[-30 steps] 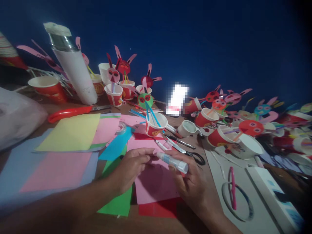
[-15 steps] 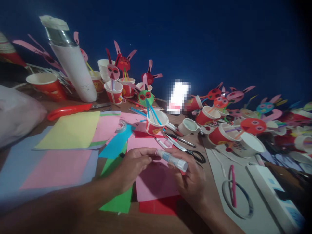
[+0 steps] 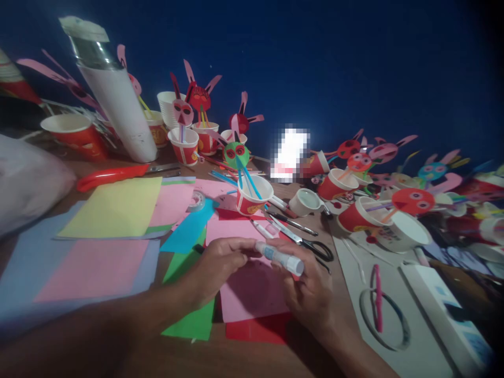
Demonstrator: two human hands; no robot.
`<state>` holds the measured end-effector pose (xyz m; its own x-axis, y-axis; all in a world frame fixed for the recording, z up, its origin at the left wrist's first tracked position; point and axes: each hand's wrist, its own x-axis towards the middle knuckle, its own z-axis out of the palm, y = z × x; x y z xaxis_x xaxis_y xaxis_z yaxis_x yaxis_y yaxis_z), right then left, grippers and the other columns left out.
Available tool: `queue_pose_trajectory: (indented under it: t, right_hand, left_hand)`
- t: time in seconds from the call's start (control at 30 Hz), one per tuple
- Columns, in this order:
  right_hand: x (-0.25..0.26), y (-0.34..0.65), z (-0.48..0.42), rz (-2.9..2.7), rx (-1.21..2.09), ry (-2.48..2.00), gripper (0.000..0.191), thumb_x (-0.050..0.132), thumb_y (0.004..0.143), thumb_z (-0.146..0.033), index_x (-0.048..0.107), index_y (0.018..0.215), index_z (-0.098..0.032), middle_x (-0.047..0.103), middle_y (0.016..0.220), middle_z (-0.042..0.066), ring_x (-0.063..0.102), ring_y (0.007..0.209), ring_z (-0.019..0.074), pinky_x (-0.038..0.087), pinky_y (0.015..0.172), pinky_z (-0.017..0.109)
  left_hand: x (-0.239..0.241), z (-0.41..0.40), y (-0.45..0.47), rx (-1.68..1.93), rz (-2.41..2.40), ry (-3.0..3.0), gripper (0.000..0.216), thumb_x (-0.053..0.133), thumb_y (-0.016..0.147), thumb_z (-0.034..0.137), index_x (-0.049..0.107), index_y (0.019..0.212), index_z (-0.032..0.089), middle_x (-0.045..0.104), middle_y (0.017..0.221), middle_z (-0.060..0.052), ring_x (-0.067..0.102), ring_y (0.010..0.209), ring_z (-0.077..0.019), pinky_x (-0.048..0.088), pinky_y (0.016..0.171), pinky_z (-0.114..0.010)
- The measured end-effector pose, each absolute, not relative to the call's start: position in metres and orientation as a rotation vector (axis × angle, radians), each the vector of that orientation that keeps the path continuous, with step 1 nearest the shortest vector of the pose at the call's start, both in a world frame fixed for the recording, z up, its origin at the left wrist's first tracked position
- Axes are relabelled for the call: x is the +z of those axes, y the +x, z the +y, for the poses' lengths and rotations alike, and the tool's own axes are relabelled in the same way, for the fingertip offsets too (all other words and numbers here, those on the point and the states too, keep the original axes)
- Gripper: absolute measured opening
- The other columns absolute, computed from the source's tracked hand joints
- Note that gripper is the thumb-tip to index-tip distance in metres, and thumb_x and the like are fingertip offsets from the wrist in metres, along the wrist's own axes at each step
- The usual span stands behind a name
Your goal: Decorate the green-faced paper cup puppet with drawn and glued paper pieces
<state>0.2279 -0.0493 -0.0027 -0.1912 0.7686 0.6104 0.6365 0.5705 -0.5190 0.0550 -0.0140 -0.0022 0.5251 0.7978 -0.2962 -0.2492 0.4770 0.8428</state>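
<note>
My right hand [image 3: 309, 283] is wrapped round a white glue stick [image 3: 280, 259], its capped-looking broad end pointing down and right. The glue stick's narrow end reaches the fingertips of my left hand [image 3: 220, 268]. My left fingers are pressed together, and whatever they hold is hidden. Both hands are above a sheet of pink paper [image 3: 252, 307], with red paper [image 3: 258, 331] under it and green paper [image 3: 189, 315] to the left. Just beyond my right hand lie black-handled scissors [image 3: 321, 250] and a black pen [image 3: 295, 223].
A paper cup [image 3: 252, 202] with a green paper animal head [image 3: 236, 155] on straws stands ahead. More such cups line the back. At left are a cutter knife [image 3: 114, 177], yellow paper [image 3: 114, 207] and a tall flask [image 3: 118, 105]. A power strip [image 3: 441, 315] lies at right.
The narrow end of the glue stick has shifted slightly right at my left fingertips. Both hands otherwise keep nearly the same pose. The view has moved a little.
</note>
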Motion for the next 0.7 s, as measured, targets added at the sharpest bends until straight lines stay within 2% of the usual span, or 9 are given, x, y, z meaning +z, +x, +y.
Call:
queue_pose_trajectory:
  t: [0.5, 0.7]
  right_hand:
    - [-0.0066, 0.2294, -0.0497, -1.948, 0.227, -1.114, 0.029, 0.053, 0.08, -0.013, 0.049, 0.108, -0.02, 0.064, 0.101, 0.006, 0.062, 0.093, 0.015, 0.051, 0.079, 0.026]
    - [-0.0044, 0.2276, -0.0502, -1.976, 0.205, -1.102, 0.028, 0.051, 0.081, -0.016, 0.048, 0.108, -0.02, 0.065, 0.101, 0.008, 0.062, 0.094, 0.0178, 0.052, 0.078, 0.029]
  left_hand:
    - [-0.0066, -0.0144, 0.0553, 0.715, 0.708, 0.788, 0.039, 0.047, 0.067, 0.001, 0.068, 0.096, 0.014, 0.07, 0.095, -0.005, 0.059, 0.095, -0.0161, 0.039, 0.091, -0.028]
    - [-0.0008, -0.0143, 0.0577, 0.735, 0.751, 0.699, 0.03, 0.054, 0.067, 0.004, 0.07, 0.091, 0.013, 0.07, 0.087, -0.005, 0.061, 0.089, -0.0172, 0.04, 0.087, -0.029]
